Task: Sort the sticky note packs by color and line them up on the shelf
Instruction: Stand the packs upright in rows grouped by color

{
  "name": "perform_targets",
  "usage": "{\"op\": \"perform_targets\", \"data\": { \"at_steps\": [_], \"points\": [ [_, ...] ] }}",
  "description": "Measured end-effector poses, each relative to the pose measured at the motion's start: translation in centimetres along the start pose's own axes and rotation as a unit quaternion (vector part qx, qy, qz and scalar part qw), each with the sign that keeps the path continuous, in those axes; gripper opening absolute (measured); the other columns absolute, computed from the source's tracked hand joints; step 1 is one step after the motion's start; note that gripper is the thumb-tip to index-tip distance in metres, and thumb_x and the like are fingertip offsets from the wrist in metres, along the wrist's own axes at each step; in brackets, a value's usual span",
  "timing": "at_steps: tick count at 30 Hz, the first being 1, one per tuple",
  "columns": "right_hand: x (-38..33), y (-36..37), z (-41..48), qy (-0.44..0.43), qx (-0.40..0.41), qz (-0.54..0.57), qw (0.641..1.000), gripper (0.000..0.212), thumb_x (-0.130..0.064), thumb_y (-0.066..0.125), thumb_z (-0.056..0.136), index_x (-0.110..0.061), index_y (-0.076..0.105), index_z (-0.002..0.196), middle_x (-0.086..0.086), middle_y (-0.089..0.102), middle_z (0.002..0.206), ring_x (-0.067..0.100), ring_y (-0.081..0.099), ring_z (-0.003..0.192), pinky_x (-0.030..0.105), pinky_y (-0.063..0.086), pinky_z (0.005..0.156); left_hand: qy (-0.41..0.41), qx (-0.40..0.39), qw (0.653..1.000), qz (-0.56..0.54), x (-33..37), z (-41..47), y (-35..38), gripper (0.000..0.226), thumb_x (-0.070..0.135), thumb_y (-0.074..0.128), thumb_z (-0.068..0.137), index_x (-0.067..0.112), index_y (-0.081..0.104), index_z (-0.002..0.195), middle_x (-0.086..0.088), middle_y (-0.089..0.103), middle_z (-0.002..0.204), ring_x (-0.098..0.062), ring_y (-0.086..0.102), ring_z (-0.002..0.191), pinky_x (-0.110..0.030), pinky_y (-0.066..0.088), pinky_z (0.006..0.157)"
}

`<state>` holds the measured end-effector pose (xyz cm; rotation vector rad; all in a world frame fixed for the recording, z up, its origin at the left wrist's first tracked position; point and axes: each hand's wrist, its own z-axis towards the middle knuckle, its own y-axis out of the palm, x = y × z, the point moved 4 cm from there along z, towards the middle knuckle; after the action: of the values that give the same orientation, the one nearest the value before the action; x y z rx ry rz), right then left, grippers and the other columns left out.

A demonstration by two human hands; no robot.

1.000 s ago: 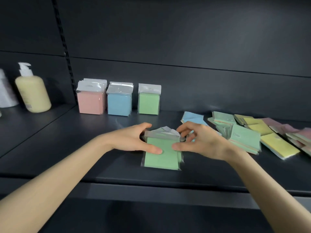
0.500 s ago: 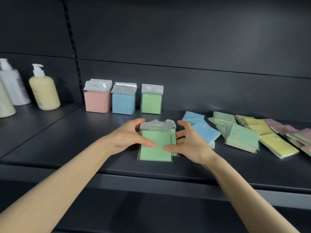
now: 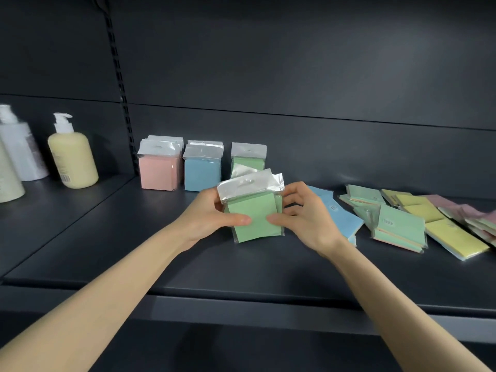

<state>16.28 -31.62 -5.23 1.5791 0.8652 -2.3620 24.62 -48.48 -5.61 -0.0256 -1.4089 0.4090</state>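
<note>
Both hands hold a small stack of green sticky note packs (image 3: 255, 216) upright just above the dark shelf (image 3: 241, 275). My left hand (image 3: 206, 218) grips its left side, thumb across the front. My right hand (image 3: 303, 216) grips the right side the same way. Behind it, against the back wall, stand a pink row (image 3: 158, 170), a blue row (image 3: 202, 170) and a green pack (image 3: 248, 159). To the right lie loose packs: blue (image 3: 341, 213), green (image 3: 400, 226), yellow (image 3: 453, 234) and pink (image 3: 442, 201).
A cream pump bottle (image 3: 71, 157), a white bottle (image 3: 20, 149) and a pale bottle (image 3: 6, 175) stand on the neighbouring shelf section at the left. A slotted upright (image 3: 118, 84) divides the sections. The shelf's front lip (image 3: 241, 310) runs below my forearms.
The green packs went from lying flat on the shelf to standing upright in both hands, lifted and moved back toward the green pack at the wall.
</note>
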Motion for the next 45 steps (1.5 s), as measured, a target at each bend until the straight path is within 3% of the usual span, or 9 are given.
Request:
{"op": "perform_targets", "data": {
  "at_steps": [8, 13, 18, 25, 31, 34, 37, 41, 45],
  "points": [
    [1.0, 1.2, 1.6, 0.052, 0.004, 0.015, 0.999, 0.035, -0.007, 0.07, 0.081, -0.018, 0.05, 0.107, 0.006, 0.063, 0.103, 0.022, 0.064, 0.084, 0.032, 0.054, 0.077, -0.023, -0.009, 1.0, -0.002, -1.8, 1.6, -2.9, 0.054, 0.005, 0.079, 0.071, 0.035, 0.059, 0.112, 0.013, 0.068, 0.109, -0.007, 0.063, 0.104, -0.028, 0.049, 0.091],
    [1.1, 2.1, 2.0, 0.073, -0.012, -0.041, 0.996, 0.053, -0.014, 0.081, 0.071, -0.016, 0.049, 0.113, 0.0, 0.064, 0.107, 0.018, 0.064, 0.089, 0.032, 0.054, 0.079, -0.035, -0.021, 0.999, -0.032, -2.7, 2.1, -3.0, 0.052, 0.005, 0.078, 0.073, 0.03, 0.059, 0.115, 0.008, 0.07, 0.108, -0.009, 0.066, 0.101, -0.029, 0.053, 0.085],
    [0.6, 0.4, 3.1, 0.089, 0.073, 0.204, 0.972, 0.041, 0.004, 0.07, 0.078, -0.003, 0.052, 0.114, 0.011, 0.07, 0.105, 0.024, 0.07, 0.088, 0.038, 0.058, 0.077, -0.064, 0.061, 0.983, -0.16, -3.0, 2.7, -4.6, 0.032, 0.004, 0.069, 0.082, 0.012, 0.061, 0.112, -0.009, 0.07, 0.11, -0.02, 0.069, 0.093, -0.037, 0.055, 0.084],
    [0.4, 1.0, 5.2, 0.095, 0.068, 0.274, 0.955, 0.043, 0.005, 0.065, 0.082, -0.001, 0.049, 0.122, 0.013, 0.07, 0.108, 0.025, 0.07, 0.094, 0.036, 0.059, 0.076, -0.065, 0.071, 0.971, -0.217, -2.1, 4.7, -3.7, 0.028, 0.021, 0.07, 0.084, 0.01, 0.063, 0.108, -0.005, 0.069, 0.113, -0.023, 0.065, 0.107, -0.043, 0.047, 0.1],
    [0.1, 0.8, 7.5, 0.089, 0.063, 0.255, 0.961, 0.045, 0.006, 0.067, 0.08, 0.001, 0.049, 0.122, 0.013, 0.069, 0.11, 0.026, 0.069, 0.095, 0.037, 0.06, 0.073, -0.039, 0.094, 0.976, -0.195, -1.6, 6.0, -2.8, 0.025, 0.01, 0.073, 0.079, 0.013, 0.066, 0.103, -0.001, 0.073, 0.1, -0.023, 0.067, 0.1, -0.042, 0.05, 0.096],
    [-0.1, -1.0, 9.0, 0.055, 0.111, 0.316, 0.941, 0.043, 0.01, 0.062, 0.082, 0.003, 0.049, 0.122, 0.012, 0.069, 0.106, 0.023, 0.07, 0.091, 0.033, 0.059, 0.075, -0.035, 0.146, 0.967, -0.205, -2.2, 5.9, -3.5, 0.025, 0.009, 0.075, 0.077, 0.013, 0.064, 0.099, 0.001, 0.073, 0.098, -0.019, 0.068, 0.099, -0.041, 0.049, 0.096],
    [0.5, -1.6, 9.6, 0.049, 0.08, 0.381, 0.92, 0.043, 0.008, 0.056, 0.085, 0.002, 0.048, 0.127, 0.015, 0.067, 0.116, 0.027, 0.067, 0.102, 0.033, 0.058, 0.077, -0.031, 0.161, 0.965, -0.207, -2.5, 5.7, -4.1, 0.028, 0.005, 0.075, 0.076, 0.012, 0.063, 0.101, 0.0, 0.074, 0.096, -0.018, 0.069, 0.095, -0.04, 0.051, 0.095],
    [1.8, 1.1, 9.0, 0.087, 0.007, 0.315, 0.945, 0.043, 0.008, 0.059, 0.084, 0.0, 0.048, 0.125, 0.018, 0.065, 0.118, 0.032, 0.065, 0.106, 0.038, 0.057, 0.084, -0.04, 0.163, 0.961, -0.22, -2.8, 5.6, -3.5, 0.031, 0.008, 0.076, 0.076, 0.011, 0.062, 0.103, 0.0, 0.074, 0.097, -0.019, 0.068, 0.097, -0.04, 0.051, 0.094],
    [1.7, 2.9, 8.7, 0.083, -0.003, 0.242, 0.967, 0.04, 0.001, 0.065, 0.084, -0.007, 0.052, 0.121, 0.014, 0.067, 0.115, 0.03, 0.064, 0.107, 0.045, 0.05, 0.096, -0.045, 0.141, 0.956, -0.255, -3.1, 5.5, -3.3, 0.032, 0.01, 0.074, 0.077, 0.011, 0.062, 0.106, 0.0, 0.073, 0.101, -0.017, 0.069, 0.097, -0.04, 0.051, 0.094]
  ]
}}
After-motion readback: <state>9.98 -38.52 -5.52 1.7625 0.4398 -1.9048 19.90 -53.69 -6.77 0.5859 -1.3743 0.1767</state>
